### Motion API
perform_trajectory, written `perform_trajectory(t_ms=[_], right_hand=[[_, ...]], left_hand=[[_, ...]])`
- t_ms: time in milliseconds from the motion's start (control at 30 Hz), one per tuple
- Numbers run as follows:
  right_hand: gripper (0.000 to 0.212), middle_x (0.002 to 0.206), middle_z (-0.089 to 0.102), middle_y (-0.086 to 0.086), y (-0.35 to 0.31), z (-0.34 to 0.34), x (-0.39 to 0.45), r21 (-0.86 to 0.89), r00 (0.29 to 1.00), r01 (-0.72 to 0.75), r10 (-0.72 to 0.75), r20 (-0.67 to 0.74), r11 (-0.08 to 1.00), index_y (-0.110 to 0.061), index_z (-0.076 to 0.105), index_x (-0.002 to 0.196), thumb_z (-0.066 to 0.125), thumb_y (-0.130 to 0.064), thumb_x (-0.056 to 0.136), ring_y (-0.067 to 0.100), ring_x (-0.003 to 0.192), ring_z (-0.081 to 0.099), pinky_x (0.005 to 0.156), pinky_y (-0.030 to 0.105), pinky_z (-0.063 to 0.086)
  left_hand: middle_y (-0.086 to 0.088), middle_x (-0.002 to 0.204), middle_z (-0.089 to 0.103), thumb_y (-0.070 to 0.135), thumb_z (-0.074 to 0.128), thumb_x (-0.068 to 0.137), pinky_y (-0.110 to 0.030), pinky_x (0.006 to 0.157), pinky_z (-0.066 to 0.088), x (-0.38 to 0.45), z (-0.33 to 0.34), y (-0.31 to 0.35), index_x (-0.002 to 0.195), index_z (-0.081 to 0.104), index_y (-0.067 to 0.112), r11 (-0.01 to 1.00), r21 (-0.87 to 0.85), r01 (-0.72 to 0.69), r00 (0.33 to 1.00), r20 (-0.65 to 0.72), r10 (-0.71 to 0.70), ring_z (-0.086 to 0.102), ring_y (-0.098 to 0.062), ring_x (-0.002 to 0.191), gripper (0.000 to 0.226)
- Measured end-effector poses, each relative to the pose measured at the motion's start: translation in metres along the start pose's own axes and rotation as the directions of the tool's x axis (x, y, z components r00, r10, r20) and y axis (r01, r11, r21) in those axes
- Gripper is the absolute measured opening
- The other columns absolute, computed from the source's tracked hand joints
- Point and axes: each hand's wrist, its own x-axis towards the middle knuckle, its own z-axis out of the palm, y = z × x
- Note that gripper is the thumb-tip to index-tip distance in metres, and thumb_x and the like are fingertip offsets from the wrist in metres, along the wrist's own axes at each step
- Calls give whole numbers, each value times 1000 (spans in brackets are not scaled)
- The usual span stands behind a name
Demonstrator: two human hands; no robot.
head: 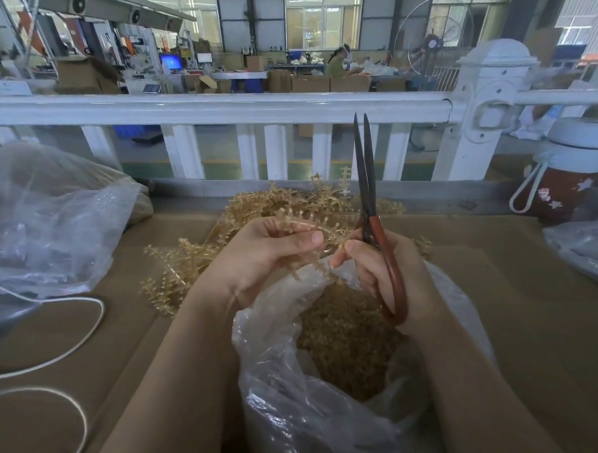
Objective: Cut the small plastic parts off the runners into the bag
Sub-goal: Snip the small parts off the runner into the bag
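The left hand (274, 251) has its fingers and thumb curled round a yellow plastic runner (304, 231) with small parts sticking out of it, and holds it just over the open mouth of the clear bag (298, 390). The right hand (381, 270) is wrapped round the red handles of a big pair of scissors (370, 202), with its fingers through the long loop. The dark blades point straight up and are only a tiny bit apart, so they look almost closed. The blades are not touching the runner; they stand just to the right of it. The bag sits right under both hands, and it is full of small yellow-brown cut parts (347, 337). Behind the hands lies a pile of runners (196, 258) on the brown cardboard table top (517, 319). On the left there is another clear bag (47, 216) and a white cord (73, 339) that curls on the table. On the right stands a red bottle (566, 177) with a white lid. A white railing (217, 108) runs across behind the table
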Motion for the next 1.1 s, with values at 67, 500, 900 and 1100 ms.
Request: perform_trajectory(t_ms=[67,500,900,1100], right_hand=[[32,81,76,6,-1,2,0,-23,1000,-16,16,-6,1000,-25,73,69,62,-11,96,3,45,48,53,16,38],[39,79,75,-11,2,3,2,-210,998,-25,13,-54,977,-22,71,88,80,-57,74,5,74,71,70,20,55],[61,92,63,-26,17,-1,1,-684,999,36,-49,0,729,-41,57,97,53,-90,61,-7,86,58,66,15,42],[59,91,65,-26,17,-1,1,-712,993,76,-114,-6,698,-41,59,97,53,-89,63,-8,84,58,65,12,41]], left_hand=[[-6,85,76,32,83,63,-15,58,47,0,4,-1,82,80,13,1000,15,-4,1000,-20,4,63,-4,67,27],[6,66,71,13,69,92,-9,56,43,5,14,-5,77,74,12,979,154,-136,975,-156,159,56,-1,53,16],[15,61,61,35,71,83,-8,54,39,5,-2,-10,79,74,24,940,220,-262,936,-177,303,49,1,53,12],[18,60,61,13,63,95,-6,54,40,4,-2,-9,90,68,7,932,227,-284,935,-151,322,53,3,53,9]])
